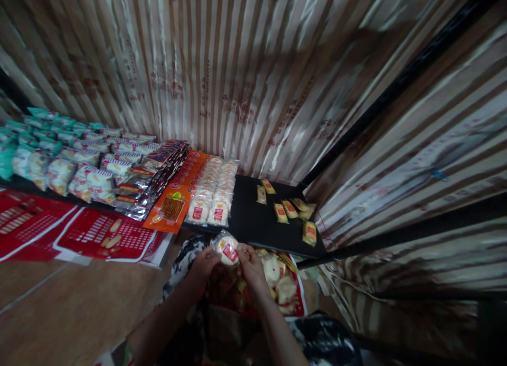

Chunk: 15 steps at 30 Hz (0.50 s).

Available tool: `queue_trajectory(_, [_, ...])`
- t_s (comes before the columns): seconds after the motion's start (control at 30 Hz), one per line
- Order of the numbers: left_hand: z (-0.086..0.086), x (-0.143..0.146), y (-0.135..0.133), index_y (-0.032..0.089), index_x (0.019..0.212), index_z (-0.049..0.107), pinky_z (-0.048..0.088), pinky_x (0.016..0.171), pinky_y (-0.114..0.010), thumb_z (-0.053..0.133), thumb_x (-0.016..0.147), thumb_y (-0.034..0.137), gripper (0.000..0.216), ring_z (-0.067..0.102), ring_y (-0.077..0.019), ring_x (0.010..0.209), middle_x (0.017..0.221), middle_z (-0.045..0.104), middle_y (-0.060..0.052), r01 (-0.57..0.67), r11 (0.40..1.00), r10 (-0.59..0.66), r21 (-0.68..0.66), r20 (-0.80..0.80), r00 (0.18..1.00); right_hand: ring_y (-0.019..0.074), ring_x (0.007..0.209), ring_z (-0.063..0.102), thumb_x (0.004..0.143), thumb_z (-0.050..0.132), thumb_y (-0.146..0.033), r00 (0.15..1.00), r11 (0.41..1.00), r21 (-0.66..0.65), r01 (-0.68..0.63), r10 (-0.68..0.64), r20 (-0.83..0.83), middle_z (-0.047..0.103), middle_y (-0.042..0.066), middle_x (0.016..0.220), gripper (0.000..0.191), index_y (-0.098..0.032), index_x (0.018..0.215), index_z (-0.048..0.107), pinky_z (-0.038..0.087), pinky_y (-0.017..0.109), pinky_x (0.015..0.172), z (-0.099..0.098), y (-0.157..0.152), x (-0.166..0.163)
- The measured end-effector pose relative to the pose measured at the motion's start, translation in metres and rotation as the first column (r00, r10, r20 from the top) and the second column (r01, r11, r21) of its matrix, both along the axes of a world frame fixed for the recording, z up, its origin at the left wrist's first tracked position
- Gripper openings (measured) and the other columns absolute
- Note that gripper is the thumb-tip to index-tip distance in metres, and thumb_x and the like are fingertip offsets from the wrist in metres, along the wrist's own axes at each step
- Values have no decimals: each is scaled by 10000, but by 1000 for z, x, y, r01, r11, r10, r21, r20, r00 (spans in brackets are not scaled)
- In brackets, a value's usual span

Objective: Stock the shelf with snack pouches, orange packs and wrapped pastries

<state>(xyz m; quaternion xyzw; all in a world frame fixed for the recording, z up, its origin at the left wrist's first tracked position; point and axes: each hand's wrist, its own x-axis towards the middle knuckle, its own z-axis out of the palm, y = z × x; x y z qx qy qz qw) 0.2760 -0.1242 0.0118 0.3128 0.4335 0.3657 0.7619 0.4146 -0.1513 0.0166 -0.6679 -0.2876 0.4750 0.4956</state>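
Observation:
Both of my hands hold one small clear snack packet (225,248) with a pale round cake and a red label. My left hand (204,264) grips its left side and my right hand (250,264) grips its right side, fingers closed. The packet hovers just below the front edge of a black shelf (253,218). Under my hands lies an open bag (283,287) with several more of the same packets. On the shelf just ahead, rows of matching packets (212,194) are lined up.
Left of those rows lie orange packs (176,199), dark foil packs (152,176) and white and teal snack bags (59,155). Several small yellow packets (291,210) are scattered on the shelf's right part. Striped curtain hangs behind and right. Red cartons (95,234) sit below left.

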Motion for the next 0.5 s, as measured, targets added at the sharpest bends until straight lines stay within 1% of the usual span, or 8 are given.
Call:
queue_trajectory(0.07, [2, -4, 5, 163, 857, 616, 468, 711, -277, 652, 629, 276, 257, 615, -190, 757, 745, 668, -9, -21, 999, 24, 37, -88, 996, 127, 418, 499, 667, 577, -598, 994, 999, 2, -53, 52, 94, 588, -23, 505, 437, -198, 841, 619, 386, 240, 421, -7, -1, 1])
queue_trajectory(0.13, [5, -9, 12, 159, 833, 615, 450, 667, -254, 618, 640, 226, 204, 589, -174, 714, 691, 639, 8, -4, 993, 29, 120, -212, 977, 174, 602, 603, 672, 594, -538, 959, 998, 13, -59, 53, 278, 674, 20, 682, 380, -215, 864, 650, 467, 288, 570, -9, 0, 4])
queue_trajectory(0.2, [9, -14, 20, 157, 812, 625, 427, 636, -242, 580, 652, 192, 169, 547, -156, 663, 661, 607, 14, 64, 969, 20, 237, -337, 941, 205, 772, 626, 662, 627, -473, 890, 997, 54, -61, 30, 455, 698, 41, 860, 375, -233, 948, 665, 479, 317, 693, -7, 2, 7])
queue_trajectory(0.27, [13, -17, 29, 162, 812, 643, 415, 646, -242, 557, 656, 166, 178, 517, -148, 653, 678, 597, 11, 153, 920, 25, 360, -444, 896, 196, 778, 614, 665, 636, -428, 849, 989, 108, -98, 26, 527, 687, 47, 959, 407, -239, 1024, 660, 475, 308, 695, -2, 7, 7])
queue_trajectory(0.33, [19, -19, 37, 178, 827, 663, 413, 682, -242, 551, 652, 149, 210, 511, -148, 676, 713, 598, 6, 245, 853, 39, 461, -525, 850, 166, 677, 585, 665, 639, -411, 858, 980, 139, -139, 50, 511, 684, 42, 944, 425, -234, 1050, 658, 463, 281, 622, 3, 13, 5])
queue_trajectory(0.4, [25, -20, 46, 189, 847, 674, 421, 699, -248, 545, 664, 152, 227, 512, -150, 679, 726, 597, 0, 335, 796, 38, 505, -594, 804, 138, 580, 531, 652, 652, -411, 880, 980, 134, -144, 65, 470, 680, 20, 840, 454, -227, 1066, 651, 432, 257, 553, 4, 22, 3])
queue_trajectory(0.47, [30, -19, 53, 184, 927, 667, 440, 708, -267, 530, 701, 175, 265, 523, -153, 670, 755, 606, -14, 379, 770, 56, 514, -646, 761, 122, 534, 488, 646, 655, -421, 894, 983, 116, -140, 75, 443, 652, -8, 725, 469, -211, 1065, 645, 404, 240, 522, 3, 32, 1])
queue_trajectory(0.5, [31, -18, 55, 177, 989, 652, 451, 724, -281, 518, 724, 187, 296, 537, -159, 685, 800, 616, -29, 377, 762, 92, 527, -664, 742, 116, 517, 470, 653, 647, -428, 895, 984, 105, -141, 81, 440, 634, -18, 688, 463, -201, 1057, 642, 391, 234, 510, 2, 37, 0])
